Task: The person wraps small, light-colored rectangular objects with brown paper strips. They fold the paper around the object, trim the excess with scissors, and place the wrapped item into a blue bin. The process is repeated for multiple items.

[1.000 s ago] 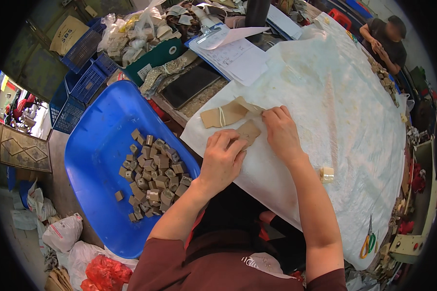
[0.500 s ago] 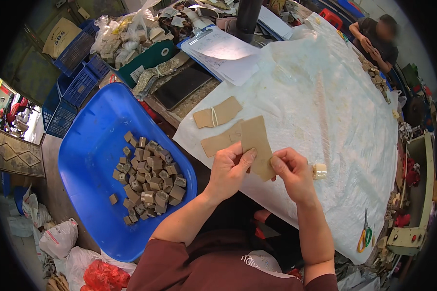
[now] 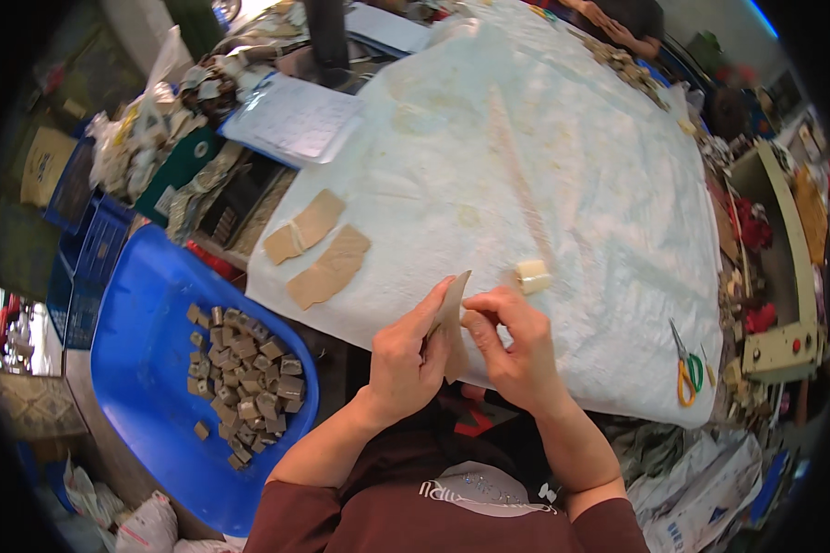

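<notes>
The brown cardboard piece [image 3: 452, 323] is a thin, flat, tan sheet held nearly edge-on to the camera, so it reads as a narrow upright strip with a pointed top; it sits just above the near edge of the table [image 3: 563, 184], between both hands. The left hand [image 3: 406, 355] pinches its left face with thumb and fingers pressed together on it, and the right hand [image 3: 516, 346] pinches its right side near the top, fingertips closed on the cardboard. Two more tan cardboard sheets [image 3: 327, 267] lie flat on the white woven cover to the left, one just beside the other, close to the table's left edge. A small cream roll of tape [image 3: 533, 276] stands just beyond the right hand. The middle of the table beyond the hands is open white cover, with clutter only along its far and right rims. Scissors with green and orange handles [image 3: 687, 369] lie near the right corner, well apart from the hands. Below the table's left edge sits a blue tub [image 3: 148, 359] holding a heap of small folded cardboard boxes [image 3: 244, 382].
</notes>
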Demonstrator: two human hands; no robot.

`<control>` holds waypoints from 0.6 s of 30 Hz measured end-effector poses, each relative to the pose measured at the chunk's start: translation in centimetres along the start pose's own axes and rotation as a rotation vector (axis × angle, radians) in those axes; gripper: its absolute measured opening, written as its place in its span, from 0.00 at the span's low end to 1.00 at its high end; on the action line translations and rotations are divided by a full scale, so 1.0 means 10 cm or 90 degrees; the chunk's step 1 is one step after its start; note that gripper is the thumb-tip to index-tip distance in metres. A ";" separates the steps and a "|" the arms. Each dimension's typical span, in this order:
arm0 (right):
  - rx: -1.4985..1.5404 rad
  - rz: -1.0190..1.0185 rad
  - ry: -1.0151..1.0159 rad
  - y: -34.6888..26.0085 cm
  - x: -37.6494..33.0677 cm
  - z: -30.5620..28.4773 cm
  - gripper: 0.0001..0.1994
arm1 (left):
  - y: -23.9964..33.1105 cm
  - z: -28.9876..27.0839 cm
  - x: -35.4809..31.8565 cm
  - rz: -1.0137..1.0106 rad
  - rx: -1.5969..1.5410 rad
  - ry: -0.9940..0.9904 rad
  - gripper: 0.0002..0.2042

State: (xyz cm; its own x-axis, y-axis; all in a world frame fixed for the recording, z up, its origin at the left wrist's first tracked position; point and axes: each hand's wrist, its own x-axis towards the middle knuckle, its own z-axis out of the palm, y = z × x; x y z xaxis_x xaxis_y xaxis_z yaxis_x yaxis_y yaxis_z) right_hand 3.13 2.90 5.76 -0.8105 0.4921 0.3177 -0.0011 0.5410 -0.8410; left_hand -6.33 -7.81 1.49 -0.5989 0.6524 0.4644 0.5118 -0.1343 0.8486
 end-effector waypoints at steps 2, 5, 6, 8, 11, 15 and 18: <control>0.002 0.020 -0.006 0.00 -0.05 -0.01 0.05 | 0.01 0.08 0.01 0.083 0.051 -0.009 0.24; -0.010 0.035 -0.018 0.00 -0.11 -0.09 0.05 | 0.02 0.16 -0.01 0.129 0.112 -0.046 0.26; -0.006 0.048 -0.030 0.00 -0.13 -0.12 0.05 | 0.01 0.18 -0.02 0.131 0.131 -0.062 0.27; 0.039 0.110 -0.044 0.04 -0.17 -0.18 0.05 | 0.00 0.23 -0.02 0.154 0.137 -0.078 0.28; 0.129 0.189 -0.044 0.09 -0.21 -0.23 0.05 | 0.07 0.25 -0.01 0.135 0.159 -0.129 0.27; 0.216 0.264 -0.059 0.11 -0.21 -0.26 0.05 | 0.11 0.23 -0.01 0.139 0.184 -0.145 0.26; 0.152 0.227 -0.089 0.27 -0.25 -0.29 0.05 | 0.10 0.25 -0.06 0.144 0.202 -0.127 0.26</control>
State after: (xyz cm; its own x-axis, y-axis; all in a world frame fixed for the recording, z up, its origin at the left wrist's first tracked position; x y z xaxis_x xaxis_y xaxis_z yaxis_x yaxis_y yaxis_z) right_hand 6.89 5.08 3.96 -0.8559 0.5137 -0.0590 0.1709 0.1734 -0.9699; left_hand -3.92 -6.52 1.45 -0.3348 0.7682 0.5457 0.7988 -0.0757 0.5968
